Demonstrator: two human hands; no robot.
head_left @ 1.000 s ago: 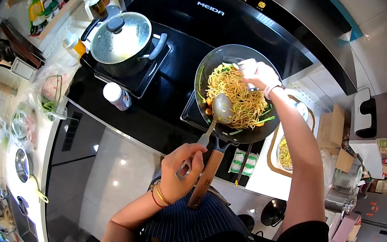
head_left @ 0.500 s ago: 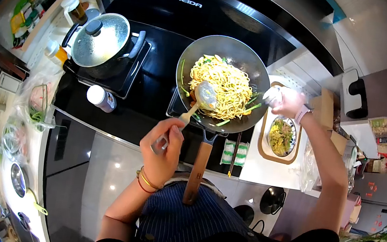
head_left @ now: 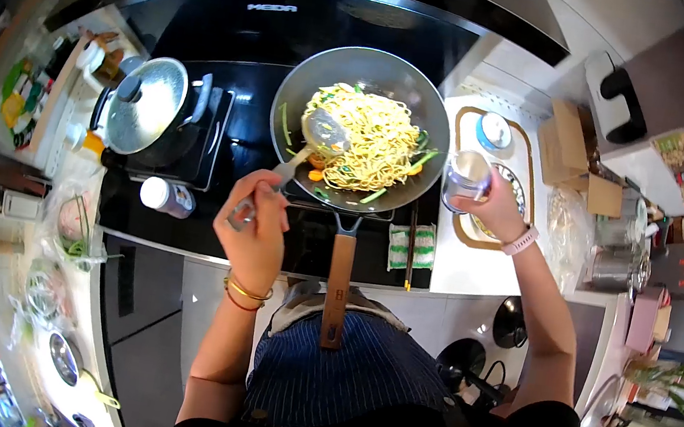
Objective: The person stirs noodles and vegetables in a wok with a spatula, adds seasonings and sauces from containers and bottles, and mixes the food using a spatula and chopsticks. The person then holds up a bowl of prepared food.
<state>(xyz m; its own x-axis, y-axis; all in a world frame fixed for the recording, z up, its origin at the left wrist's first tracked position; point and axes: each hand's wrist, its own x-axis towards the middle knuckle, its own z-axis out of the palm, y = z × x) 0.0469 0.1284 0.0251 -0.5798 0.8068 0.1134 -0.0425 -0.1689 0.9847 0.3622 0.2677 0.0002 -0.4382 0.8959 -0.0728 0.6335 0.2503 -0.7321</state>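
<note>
My left hand (head_left: 257, 223) is closed round the handle of a metal ladle (head_left: 326, 133), whose bowl rests on the noodles (head_left: 375, 135) at the left side of the wok (head_left: 314, 70). Green and orange vegetable pieces lie among the noodles. The wok's wooden handle (head_left: 338, 283) points toward my body, untouched. My right hand (head_left: 500, 208) grips a clear jar (head_left: 467, 179) with a label, held just right of the wok's rim, over the counter. Behind it, partly hidden, is a patterned plate on a brown-edged tray (head_left: 461, 125).
A lidded pot (head_left: 148, 103) stands on the left burner, with a white-capped jar (head_left: 168, 197) before it. Chopsticks (head_left: 410, 249) lie over a green-striped cloth (head_left: 397, 249). A blue-and-white container (head_left: 493, 131) is on the tray. Cardboard boxes (head_left: 566, 144) stand at right.
My right hand has moved with the jar from above the wok to its right side. My left hand still holds the ladle in the noodles. The view has turned and shifted.
</note>
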